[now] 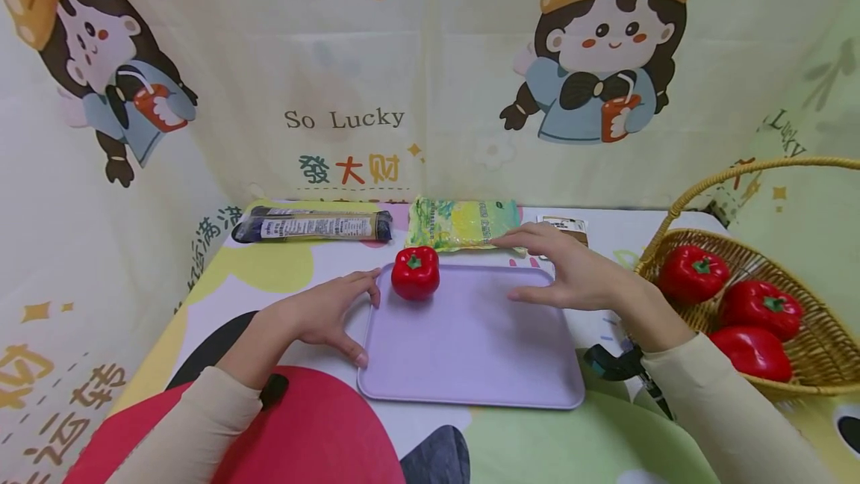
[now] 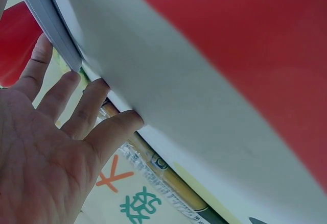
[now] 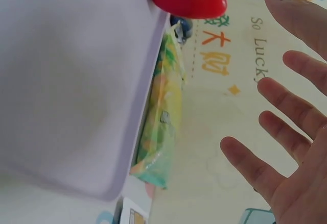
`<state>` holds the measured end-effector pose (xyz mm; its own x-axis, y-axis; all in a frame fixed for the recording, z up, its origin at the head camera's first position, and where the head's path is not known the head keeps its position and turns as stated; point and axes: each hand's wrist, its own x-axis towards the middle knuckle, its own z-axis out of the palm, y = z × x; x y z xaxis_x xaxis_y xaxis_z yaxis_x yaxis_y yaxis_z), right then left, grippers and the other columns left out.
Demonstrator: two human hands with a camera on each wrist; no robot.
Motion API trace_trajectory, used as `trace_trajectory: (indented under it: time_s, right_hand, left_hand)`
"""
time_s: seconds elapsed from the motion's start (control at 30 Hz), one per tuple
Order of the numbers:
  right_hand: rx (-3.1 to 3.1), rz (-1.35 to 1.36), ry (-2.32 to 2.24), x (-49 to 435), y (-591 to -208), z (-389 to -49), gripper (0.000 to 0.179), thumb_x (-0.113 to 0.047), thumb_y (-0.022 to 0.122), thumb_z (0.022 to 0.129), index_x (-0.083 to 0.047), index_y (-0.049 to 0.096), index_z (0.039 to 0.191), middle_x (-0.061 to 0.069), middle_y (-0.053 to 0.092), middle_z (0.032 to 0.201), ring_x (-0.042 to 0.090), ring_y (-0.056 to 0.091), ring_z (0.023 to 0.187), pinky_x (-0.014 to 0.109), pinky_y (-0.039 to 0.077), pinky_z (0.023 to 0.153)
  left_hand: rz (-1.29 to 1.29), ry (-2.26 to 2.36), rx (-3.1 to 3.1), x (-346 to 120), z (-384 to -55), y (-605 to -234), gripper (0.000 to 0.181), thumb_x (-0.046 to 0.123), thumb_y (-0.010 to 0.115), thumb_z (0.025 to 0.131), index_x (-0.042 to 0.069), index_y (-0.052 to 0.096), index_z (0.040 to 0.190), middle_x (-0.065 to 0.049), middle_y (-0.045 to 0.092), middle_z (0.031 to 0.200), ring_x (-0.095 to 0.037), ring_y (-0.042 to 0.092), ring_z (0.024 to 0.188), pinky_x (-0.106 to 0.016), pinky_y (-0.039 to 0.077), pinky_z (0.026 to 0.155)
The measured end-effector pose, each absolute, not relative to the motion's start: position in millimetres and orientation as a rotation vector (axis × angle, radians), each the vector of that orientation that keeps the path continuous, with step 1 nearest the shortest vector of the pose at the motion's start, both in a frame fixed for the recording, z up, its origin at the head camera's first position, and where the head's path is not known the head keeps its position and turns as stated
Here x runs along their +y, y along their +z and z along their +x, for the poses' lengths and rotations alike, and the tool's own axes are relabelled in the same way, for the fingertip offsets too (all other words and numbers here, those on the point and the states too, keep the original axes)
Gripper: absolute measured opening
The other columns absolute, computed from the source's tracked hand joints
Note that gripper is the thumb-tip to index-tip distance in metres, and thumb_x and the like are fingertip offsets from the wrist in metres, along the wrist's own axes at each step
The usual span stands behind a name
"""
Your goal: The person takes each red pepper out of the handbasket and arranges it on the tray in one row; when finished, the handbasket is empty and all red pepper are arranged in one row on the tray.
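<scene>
The patterned cloth (image 1: pixel 524 439) covers the table nearest the viewer. The left hand (image 1: pixel 329 312) is set at the left edge of the lilac tray (image 1: pixel 470 349), its fingers spread and thumb apart, pinching nothing. The right hand (image 1: pixel 581 271), likewise spread and holding nothing, is above the tray's far right corner; the right wrist view shows its fingers clear of the rim. One red pepper (image 1: pixel 415 275) stands upright, stem up, at the tray's far left corner. To the right, the wicker basket (image 1: pixel 826 323) holds three red peppers (image 1: pixel 694 275), the nearest with no stem in sight. Judged from this arrangement, the work is at an early stage: one pepper is on the tray, while those in the basket remain untouched. Beyond the tray lie a dark long packet (image 1: pixel 319 225), a yellow-green packet (image 1: pixel 463 224) and a small brown-and-white packet (image 1: pixel 569 225), before a printed backdrop (image 1: pixel 457 95).
</scene>
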<state>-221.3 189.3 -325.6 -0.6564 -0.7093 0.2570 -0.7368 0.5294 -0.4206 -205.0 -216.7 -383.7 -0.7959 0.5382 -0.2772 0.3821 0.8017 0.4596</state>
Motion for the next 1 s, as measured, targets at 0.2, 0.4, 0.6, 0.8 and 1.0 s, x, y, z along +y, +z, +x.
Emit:
trace_trajectory:
  time_s: [0.2,0.4,0.6,0.8,1.0]
  right_hand:
    - [-2.752,1.202,0.809,201.0,-323.2,-218.2,0.064,-0.038,0.084,0.085,-0.025,0.059,0.142,-0.002,0.059,0.142,0.022,0.050,0.130,0.055,0.051,0.101]
    - [-2.744,1.177,0.798,211.8,-322.7,-213.8,0.061,-0.035,0.085,0.085,-0.026,0.061,0.140,-0.001,0.061,0.140,0.028,0.048,0.135,0.064,0.046,0.104]
    - [-2.763,1.130,0.769,224.6,-317.2,-207.0,0.060,-0.032,0.086,0.084,-0.023,0.062,0.139,0.005,0.059,0.143,0.035,0.045,0.140,0.070,0.045,0.103]
    - [-2.707,1.143,0.759,235.4,-314.9,-204.1,0.061,-0.027,0.088,0.082,-0.021,0.064,0.138,0.003,0.062,0.141,0.026,0.054,0.130,0.061,0.055,0.095]
    - [-2.729,1.076,0.692,246.6,-312.4,-198.3,0.061,-0.028,0.089,0.081,-0.024,0.065,0.137,-0.003,0.063,0.138,0.016,0.056,0.124,0.052,0.059,0.089]
  left_hand:
    - [0.693,0.537,2.589,-217.3,-206.8,-383.3,0.077,0.060,0.094,0.059,0.032,0.055,0.119,-0.005,0.026,0.169,-0.030,0.031,0.150,-0.056,0.044,0.113]
    - [0.676,0.544,2.584,-215.8,-204.7,-382.0,0.076,0.057,0.095,0.060,0.032,0.055,0.119,-0.005,0.026,0.169,-0.031,0.031,0.151,-0.057,0.043,0.113]
    - [0.679,0.552,2.581,-215.6,-204.0,-381.1,0.076,0.057,0.094,0.060,0.031,0.055,0.119,-0.006,0.026,0.169,-0.031,0.031,0.150,-0.057,0.043,0.113]
    - [0.684,0.534,2.589,-217.1,-204.9,-380.3,0.076,0.058,0.094,0.060,0.031,0.055,0.119,-0.006,0.026,0.169,-0.031,0.032,0.150,-0.056,0.043,0.113]
    - [0.672,0.552,2.579,-216.9,-204.6,-382.1,0.076,0.057,0.094,0.060,0.031,0.055,0.119,-0.006,0.026,0.169,-0.031,0.032,0.149,-0.056,0.045,0.112]
